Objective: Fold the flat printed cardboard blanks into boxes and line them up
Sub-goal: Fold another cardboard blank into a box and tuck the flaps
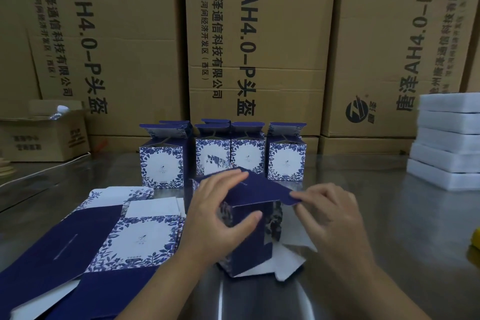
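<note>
Done: about 6 boxes (248,157) stood lined at 12 o'clock | in work: another box (246,239) at centre of bench (394,215), left hand (218,215) gripped it, right hand (330,215) pinched its flap (270,189) with curled fingers (309,196) | remaining: flat blanks (104,239) at 8 o'clock

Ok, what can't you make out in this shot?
Head view:
1. Box: inside hidden by its flap and left hand.
2. Back-row boxes: only flaps show behind front row.
3. Yellow thing: cut off by right edge.
4. Print on blanks: too small.
</note>
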### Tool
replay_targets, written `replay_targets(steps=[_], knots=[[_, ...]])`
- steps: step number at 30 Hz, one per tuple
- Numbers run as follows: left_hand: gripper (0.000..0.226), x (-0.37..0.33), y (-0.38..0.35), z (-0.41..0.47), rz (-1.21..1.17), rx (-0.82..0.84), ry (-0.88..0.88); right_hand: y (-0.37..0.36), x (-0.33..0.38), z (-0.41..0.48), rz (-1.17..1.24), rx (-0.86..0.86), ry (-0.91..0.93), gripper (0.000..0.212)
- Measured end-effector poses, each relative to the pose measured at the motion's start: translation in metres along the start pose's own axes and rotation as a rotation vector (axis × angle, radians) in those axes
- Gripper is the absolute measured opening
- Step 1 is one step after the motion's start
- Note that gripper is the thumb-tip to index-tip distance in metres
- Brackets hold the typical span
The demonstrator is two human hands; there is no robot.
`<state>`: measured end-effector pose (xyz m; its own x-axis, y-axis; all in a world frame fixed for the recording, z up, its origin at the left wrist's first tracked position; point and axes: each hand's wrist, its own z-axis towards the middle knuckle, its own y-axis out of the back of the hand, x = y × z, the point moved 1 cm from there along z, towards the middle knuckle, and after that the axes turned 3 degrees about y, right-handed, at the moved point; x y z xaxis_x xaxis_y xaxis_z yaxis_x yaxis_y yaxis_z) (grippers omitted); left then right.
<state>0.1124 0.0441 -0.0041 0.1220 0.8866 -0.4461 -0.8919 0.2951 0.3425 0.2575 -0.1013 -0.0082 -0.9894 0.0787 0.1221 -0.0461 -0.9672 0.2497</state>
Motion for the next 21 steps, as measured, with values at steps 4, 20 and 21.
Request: replay_targets(steps=[4,20,21], knots=[[0.043,0.003,-0.006,-0.002,0.128,0.019,-0.081,0.002,0.007,0.0,0.018,0.024,0.034,0.024],[0.028,0.005,-0.003,-0.002,0.13,-0.003,-0.085,-0.014,-0.013,-0.011,0.173,0.292,-0.287,0.054],[0.026,0.006,-0.004,-0.001,0.135,-0.005,-0.092,-0.014,-0.013,-0.011,0.199,0.285,-0.308,0.056]])
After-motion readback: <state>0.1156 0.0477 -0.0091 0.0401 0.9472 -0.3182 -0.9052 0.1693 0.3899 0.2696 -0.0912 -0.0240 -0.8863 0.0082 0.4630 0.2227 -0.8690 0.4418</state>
